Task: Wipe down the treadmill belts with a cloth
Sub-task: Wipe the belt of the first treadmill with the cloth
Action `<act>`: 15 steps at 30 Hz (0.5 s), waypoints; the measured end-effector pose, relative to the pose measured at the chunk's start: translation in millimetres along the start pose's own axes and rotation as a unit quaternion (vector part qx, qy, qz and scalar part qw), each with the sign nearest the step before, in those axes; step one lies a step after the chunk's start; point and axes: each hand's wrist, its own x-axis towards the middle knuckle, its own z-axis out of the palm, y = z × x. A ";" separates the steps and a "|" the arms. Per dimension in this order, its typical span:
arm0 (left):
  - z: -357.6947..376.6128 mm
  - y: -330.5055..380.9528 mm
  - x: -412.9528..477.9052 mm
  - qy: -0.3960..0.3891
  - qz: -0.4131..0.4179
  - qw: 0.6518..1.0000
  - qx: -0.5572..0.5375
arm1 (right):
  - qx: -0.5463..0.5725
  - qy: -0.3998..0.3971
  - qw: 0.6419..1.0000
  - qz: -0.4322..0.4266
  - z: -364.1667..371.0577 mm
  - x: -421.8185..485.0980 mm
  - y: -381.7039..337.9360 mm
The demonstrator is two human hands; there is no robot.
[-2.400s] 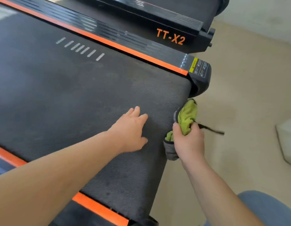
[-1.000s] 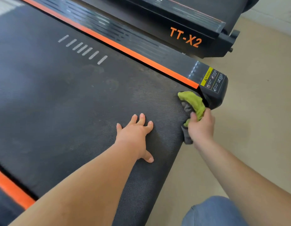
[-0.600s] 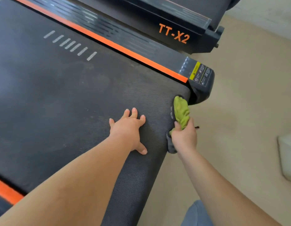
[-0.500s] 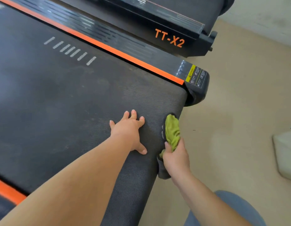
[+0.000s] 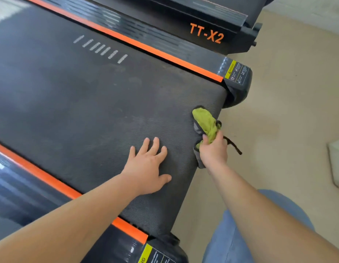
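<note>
While the belt fills everything ahead of both hands, step in hand looks like wiping its rounded rear edge. The left hand lies flat, fingers spread, pressing the belt just beside the right hand, which is clenched round the bunched green-grey cloth, cloth touching the belt edge just past its knuckles. Next move, my read: run cloth along that edge toward the end cap beyond, pressure on.

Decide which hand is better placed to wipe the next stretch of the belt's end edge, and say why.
The right. The right hand grips the green cloth, which lies against the belt at its rounded end. The left hand rests flat on the belt, fingers spread, holding nothing.
</note>
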 end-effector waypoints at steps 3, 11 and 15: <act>1.7 -2.6 1.1 -0.048 0.012 0.999 0.014 | -0.047 -0.018 0.999 -0.010 -4.5 -25.3 2.7; -17.4 -13.6 -1.3 -0.058 0.030 0.997 -0.041 | -0.180 -0.127 0.964 -0.147 0.3 -175.2 23.3; -8.7 -34.3 -15.2 0.070 0.023 0.997 -0.033 | -0.138 -0.257 0.942 -0.166 -21.7 -213.6 30.1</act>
